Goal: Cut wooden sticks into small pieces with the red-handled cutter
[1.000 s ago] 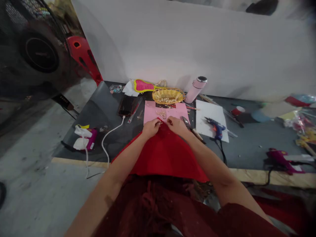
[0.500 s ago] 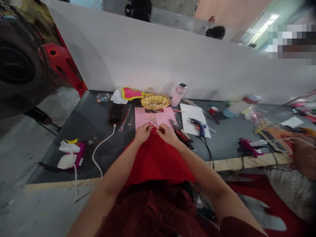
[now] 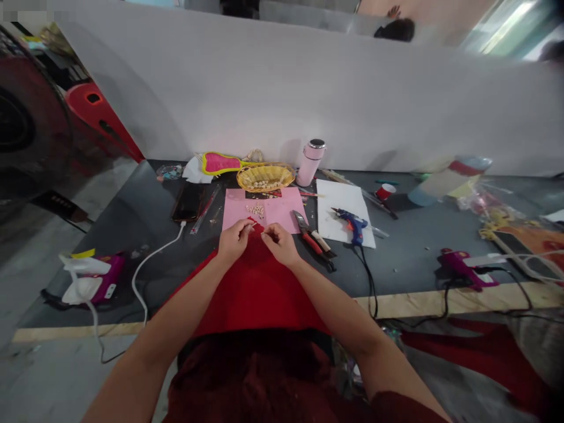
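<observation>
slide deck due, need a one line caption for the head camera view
Left hand and right hand at a red cloth, pink paper and basket beyond them.

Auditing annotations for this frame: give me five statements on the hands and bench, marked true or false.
1. The left hand and right hand are at the far end of the red fabric. True.
2. The right hand holds the red-handled pliers. False: the pliers lie on the bench, to the right of that hand.
3. The blue glue gun rests on the white sheet. True.
4. The wicker basket is empty. False: small pale pieces lie in it.
5. A white cable runs to the phone. True.
</observation>
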`<state>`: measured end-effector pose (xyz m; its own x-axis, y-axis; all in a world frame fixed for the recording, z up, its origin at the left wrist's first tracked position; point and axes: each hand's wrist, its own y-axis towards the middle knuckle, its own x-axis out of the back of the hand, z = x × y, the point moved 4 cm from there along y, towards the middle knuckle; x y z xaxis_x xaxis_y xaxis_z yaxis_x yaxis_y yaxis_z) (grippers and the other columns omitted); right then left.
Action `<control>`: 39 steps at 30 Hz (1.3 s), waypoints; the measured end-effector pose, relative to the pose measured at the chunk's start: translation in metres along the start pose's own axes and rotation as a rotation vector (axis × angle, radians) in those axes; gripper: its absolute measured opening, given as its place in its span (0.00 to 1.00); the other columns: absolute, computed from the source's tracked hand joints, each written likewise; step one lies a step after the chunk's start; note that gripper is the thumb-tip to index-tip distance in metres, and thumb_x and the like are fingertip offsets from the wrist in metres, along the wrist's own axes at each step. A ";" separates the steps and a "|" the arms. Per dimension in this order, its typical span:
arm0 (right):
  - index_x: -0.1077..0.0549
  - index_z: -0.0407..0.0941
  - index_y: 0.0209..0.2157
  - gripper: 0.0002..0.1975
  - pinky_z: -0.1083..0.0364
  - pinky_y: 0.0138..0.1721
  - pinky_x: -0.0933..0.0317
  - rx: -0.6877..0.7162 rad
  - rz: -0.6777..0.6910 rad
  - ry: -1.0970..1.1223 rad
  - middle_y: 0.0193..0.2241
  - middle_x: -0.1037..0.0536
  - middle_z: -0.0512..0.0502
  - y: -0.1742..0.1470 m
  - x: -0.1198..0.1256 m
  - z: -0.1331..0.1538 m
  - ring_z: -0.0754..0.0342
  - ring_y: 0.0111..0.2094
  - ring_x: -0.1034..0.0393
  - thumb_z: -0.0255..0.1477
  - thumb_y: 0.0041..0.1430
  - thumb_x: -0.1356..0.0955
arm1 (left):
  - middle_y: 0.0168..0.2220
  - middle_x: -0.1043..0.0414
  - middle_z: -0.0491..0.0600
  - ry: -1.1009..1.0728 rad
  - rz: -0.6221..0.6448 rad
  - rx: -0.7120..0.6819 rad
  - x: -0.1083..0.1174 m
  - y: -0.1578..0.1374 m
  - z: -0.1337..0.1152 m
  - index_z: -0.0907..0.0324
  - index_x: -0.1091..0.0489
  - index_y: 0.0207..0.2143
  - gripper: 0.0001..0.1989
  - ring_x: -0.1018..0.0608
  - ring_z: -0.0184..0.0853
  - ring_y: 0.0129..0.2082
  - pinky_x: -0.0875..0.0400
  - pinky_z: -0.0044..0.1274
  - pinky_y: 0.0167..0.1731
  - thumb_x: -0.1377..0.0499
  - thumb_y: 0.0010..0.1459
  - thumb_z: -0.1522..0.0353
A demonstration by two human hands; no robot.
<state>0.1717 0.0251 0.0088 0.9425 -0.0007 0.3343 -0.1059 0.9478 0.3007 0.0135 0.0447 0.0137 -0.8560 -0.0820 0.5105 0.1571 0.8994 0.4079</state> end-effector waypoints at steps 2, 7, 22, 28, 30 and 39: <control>0.34 0.45 0.31 0.09 0.59 0.27 0.45 -0.028 -0.023 0.072 0.23 0.35 0.54 0.001 0.005 0.000 0.60 0.24 0.43 0.36 0.57 0.35 | 0.38 0.22 0.49 -0.019 -0.003 -0.056 -0.003 0.001 -0.010 0.57 0.30 0.43 0.12 0.21 0.32 0.37 0.29 0.23 0.40 0.49 0.63 0.65; 0.35 0.45 0.32 0.09 0.59 0.25 0.47 -0.047 -0.093 0.190 0.23 0.36 0.55 0.002 0.017 -0.005 0.60 0.23 0.43 0.35 0.58 0.35 | 0.33 0.24 0.48 -0.271 0.010 0.069 -0.024 0.012 -0.015 0.58 0.33 0.48 0.15 0.28 0.24 0.19 0.30 0.18 0.22 0.49 0.64 0.62; 0.35 0.45 0.35 0.08 0.58 0.27 0.43 -0.060 -0.134 0.226 0.28 0.33 0.52 0.014 0.021 -0.013 0.60 0.27 0.39 0.35 0.61 0.35 | 0.26 0.26 0.45 -0.350 0.084 0.086 -0.040 0.016 -0.011 0.60 0.29 0.42 0.11 0.27 0.25 0.19 0.30 0.18 0.23 0.43 0.59 0.65; 0.35 0.45 0.35 0.08 0.58 0.28 0.42 -0.066 -0.119 0.201 0.28 0.33 0.52 0.012 0.020 -0.013 0.60 0.27 0.39 0.36 0.62 0.35 | 0.31 0.24 0.47 -0.349 0.082 0.104 -0.041 0.016 -0.011 0.59 0.28 0.40 0.10 0.27 0.25 0.22 0.30 0.18 0.24 0.42 0.58 0.64; 0.35 0.45 0.36 0.08 0.58 0.28 0.42 -0.067 -0.118 0.186 0.29 0.33 0.52 0.012 0.020 -0.014 0.60 0.28 0.39 0.36 0.62 0.35 | 0.31 0.24 0.47 -0.335 0.084 0.102 -0.041 0.017 -0.011 0.59 0.27 0.39 0.09 0.26 0.26 0.24 0.30 0.19 0.25 0.42 0.58 0.65; 0.34 0.45 0.37 0.10 0.59 0.27 0.42 -0.075 -0.103 0.183 0.28 0.32 0.52 0.012 0.021 -0.014 0.61 0.26 0.39 0.38 0.61 0.35 | 0.33 0.23 0.47 -0.300 0.073 0.072 -0.039 0.016 -0.015 0.59 0.27 0.38 0.08 0.23 0.29 0.32 0.28 0.20 0.31 0.41 0.58 0.66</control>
<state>0.1948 0.0407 0.0063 0.9897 -0.0474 0.1350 0.0115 0.9668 0.2552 0.0568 0.0558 0.0118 -0.9526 0.1044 0.2859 0.1973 0.9271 0.3187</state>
